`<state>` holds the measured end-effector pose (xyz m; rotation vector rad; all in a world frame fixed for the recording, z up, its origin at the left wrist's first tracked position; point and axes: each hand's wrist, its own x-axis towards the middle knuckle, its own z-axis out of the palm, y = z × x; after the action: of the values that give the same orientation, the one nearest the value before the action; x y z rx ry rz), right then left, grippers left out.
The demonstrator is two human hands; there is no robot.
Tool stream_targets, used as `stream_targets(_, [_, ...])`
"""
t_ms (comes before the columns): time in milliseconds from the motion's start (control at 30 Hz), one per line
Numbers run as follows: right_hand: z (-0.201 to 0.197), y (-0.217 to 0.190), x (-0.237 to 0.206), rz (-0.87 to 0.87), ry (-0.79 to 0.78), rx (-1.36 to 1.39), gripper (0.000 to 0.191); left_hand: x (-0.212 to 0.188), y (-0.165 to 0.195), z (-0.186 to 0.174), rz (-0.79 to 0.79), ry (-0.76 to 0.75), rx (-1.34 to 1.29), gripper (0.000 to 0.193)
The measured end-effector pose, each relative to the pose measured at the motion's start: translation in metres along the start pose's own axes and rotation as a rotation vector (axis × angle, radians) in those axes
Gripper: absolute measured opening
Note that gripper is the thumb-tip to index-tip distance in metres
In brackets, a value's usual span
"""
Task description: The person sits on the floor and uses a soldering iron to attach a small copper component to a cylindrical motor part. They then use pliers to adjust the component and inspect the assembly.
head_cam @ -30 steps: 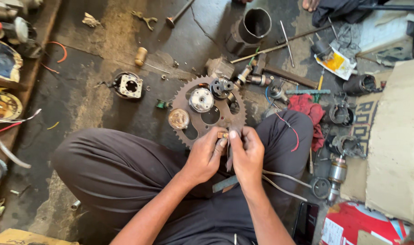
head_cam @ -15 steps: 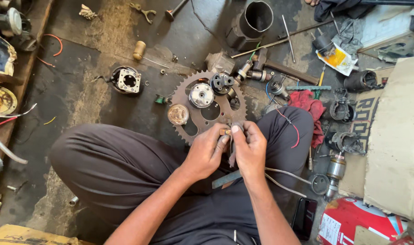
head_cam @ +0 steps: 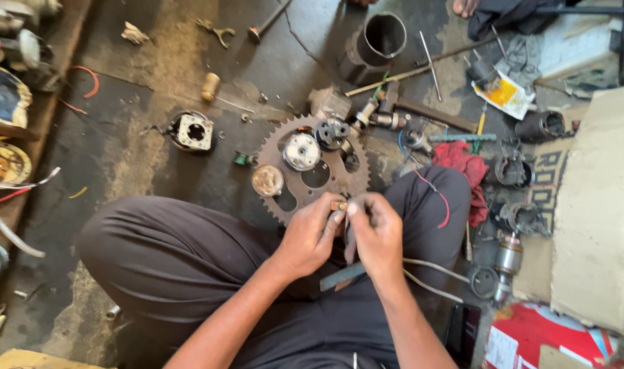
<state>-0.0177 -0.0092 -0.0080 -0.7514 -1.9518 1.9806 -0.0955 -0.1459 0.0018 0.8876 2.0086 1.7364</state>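
— What do we have between our fingers?

— At the centre of the frame, our left hand (head_cam: 310,236) and right hand (head_cam: 373,232) meet fingertip to fingertip. The left thumb and forefinger are pinched shut on a small brass-coloured metal piece (head_cam: 338,206); the right fingers curl closed around a thin dark part just beside it, too hidden to tell more.

— And just past the fingers?

— A large rusty toothed sprocket wheel (head_cam: 317,171) lies flat on the dark oily floor (head_cam: 141,171), right above our hands. On it we see a round silver disc (head_cam: 302,151), a dull round cap (head_cam: 267,180) and a small black gear-like part (head_cam: 332,130).

— Further out?

— A crumpled red rag (head_cam: 460,160) to the right of our knee, a grey steel cylinder sleeve (head_cam: 375,44) at the upper middle, a black square-framed coil part (head_cam: 192,131) to the upper left, and a slab of brown cardboard (head_cam: 595,212) along the right edge. A flat grey strip (head_cam: 342,276) rests on our lap below the hands.
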Motion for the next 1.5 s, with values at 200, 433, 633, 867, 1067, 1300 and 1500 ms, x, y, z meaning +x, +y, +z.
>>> stream_targets(200, [0.002, -0.004, 0.000, 0.071, -0.014, 0.062, 0.014, 0.000, 0.000, 0.000, -0.050, -0.008, -0.032, 0.012])
stream_targets(433, [0.003, -0.012, 0.000, 0.108, 0.015, 0.041, 0.016, 0.000, 0.001, -0.001, -0.009, -0.030, -0.029, 0.013])
stream_targets(633, [0.002, -0.011, -0.003, 0.108, 0.011, 0.061, 0.014, -0.002, -0.001, 0.000, -0.074, -0.045, -0.068, 0.013])
stream_targets(867, [0.004, -0.012, -0.004, 0.126, 0.025, 0.054, 0.014, -0.001, -0.002, 0.000, -0.001, -0.029, -0.018, 0.013])
stream_targets(1067, [0.006, -0.012, -0.004, 0.075, 0.002, 0.053, 0.014, -0.001, -0.002, 0.000, -0.050, -0.025, -0.055, 0.013])
stream_targets(1300, [0.006, -0.009, -0.002, 0.088, 0.012, 0.060, 0.014, -0.002, 0.000, -0.001, -0.112, -0.056, -0.065, 0.013])
stream_targets(1500, [0.007, -0.011, -0.004, 0.131, 0.006, 0.062, 0.014, 0.000, -0.001, -0.001, -0.044, -0.017, -0.058, 0.012])
